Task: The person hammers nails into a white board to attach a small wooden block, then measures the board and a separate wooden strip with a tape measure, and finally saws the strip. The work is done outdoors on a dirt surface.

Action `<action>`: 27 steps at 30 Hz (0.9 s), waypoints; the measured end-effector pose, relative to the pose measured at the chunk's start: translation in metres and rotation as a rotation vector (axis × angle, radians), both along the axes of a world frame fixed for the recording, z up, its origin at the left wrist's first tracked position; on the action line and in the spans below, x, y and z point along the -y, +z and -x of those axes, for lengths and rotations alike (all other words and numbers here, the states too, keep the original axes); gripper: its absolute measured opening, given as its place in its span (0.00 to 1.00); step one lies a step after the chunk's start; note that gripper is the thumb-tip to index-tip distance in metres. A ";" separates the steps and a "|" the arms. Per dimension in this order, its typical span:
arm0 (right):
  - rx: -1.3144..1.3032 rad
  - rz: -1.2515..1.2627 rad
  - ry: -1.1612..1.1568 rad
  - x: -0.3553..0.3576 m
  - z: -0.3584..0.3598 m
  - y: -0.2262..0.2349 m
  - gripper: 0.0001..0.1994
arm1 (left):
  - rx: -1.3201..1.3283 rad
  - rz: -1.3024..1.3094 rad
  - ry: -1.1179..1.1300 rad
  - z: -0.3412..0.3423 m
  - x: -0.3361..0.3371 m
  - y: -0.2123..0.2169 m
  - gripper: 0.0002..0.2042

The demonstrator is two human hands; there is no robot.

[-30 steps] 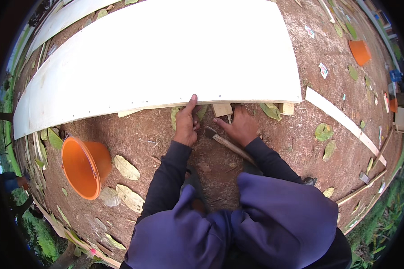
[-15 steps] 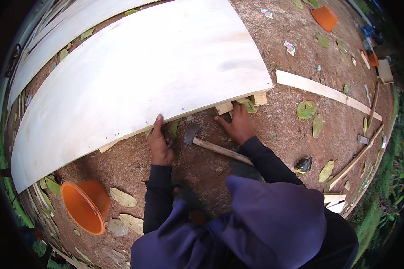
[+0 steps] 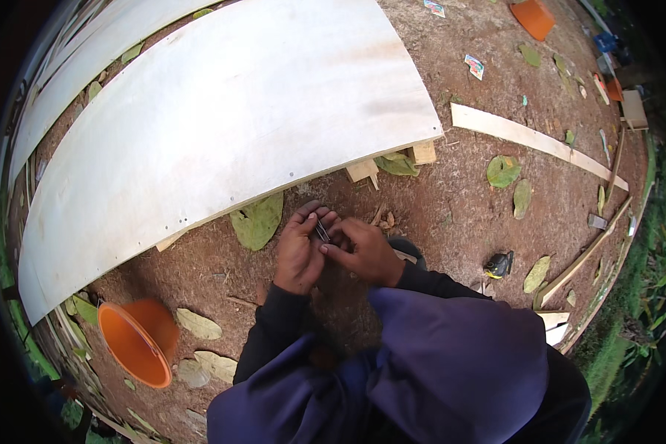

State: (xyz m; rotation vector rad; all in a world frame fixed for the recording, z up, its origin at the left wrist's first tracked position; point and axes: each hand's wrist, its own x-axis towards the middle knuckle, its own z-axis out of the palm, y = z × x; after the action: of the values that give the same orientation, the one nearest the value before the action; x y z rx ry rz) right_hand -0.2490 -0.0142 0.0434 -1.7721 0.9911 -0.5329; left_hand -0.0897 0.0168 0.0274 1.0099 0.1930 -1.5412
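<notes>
My left hand (image 3: 300, 255) is palm up with curled fingers, holding a few thin grey nails (image 3: 323, 231). Against them, the thumb and fingertips of my right hand (image 3: 365, 254) are pinched together at the nails' ends. Both hands are just off the near edge of a large white plywood sheet (image 3: 229, 111), which has nail heads along that edge. Short wooden blocks (image 3: 361, 171) show under the sheet's right corner. Most of the hatchet is hidden by my hands and arm; a bit of its wooden handle (image 3: 405, 256) shows beside my right wrist.
An orange bucket (image 3: 137, 344) lies tilted at the left, another orange bucket (image 3: 533, 19) at the far right. A tape measure (image 3: 499, 265) rests on the soil to the right. A long wooden strip (image 3: 525, 139) lies beyond it. Dry leaves (image 3: 257, 222) are scattered around.
Both hands have left the plywood's edge and come together nearer my body. Nails now show in the left palm, with the right fingers on them. The hatchet has become mostly covered.
</notes>
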 end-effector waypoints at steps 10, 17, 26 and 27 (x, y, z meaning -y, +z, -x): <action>0.021 -0.219 -0.107 0.005 0.006 0.012 0.12 | 0.006 0.115 0.002 0.008 -0.004 0.006 0.10; 0.097 -0.286 -0.193 0.009 0.012 -0.001 0.11 | 0.070 0.093 0.044 0.008 -0.002 -0.001 0.11; -0.059 -0.156 -0.166 0.033 0.024 0.033 0.15 | 0.900 0.325 -0.589 -0.003 -0.001 0.010 0.11; -0.075 -0.155 -0.160 0.035 0.024 0.035 0.15 | 0.910 0.347 -0.604 0.001 -0.001 0.007 0.10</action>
State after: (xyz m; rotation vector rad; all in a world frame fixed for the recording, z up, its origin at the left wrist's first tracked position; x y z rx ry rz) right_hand -0.2730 -0.0487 0.0786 -1.5936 1.2011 -0.4779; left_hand -0.0903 0.0180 0.0347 1.4466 -1.0569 -1.3936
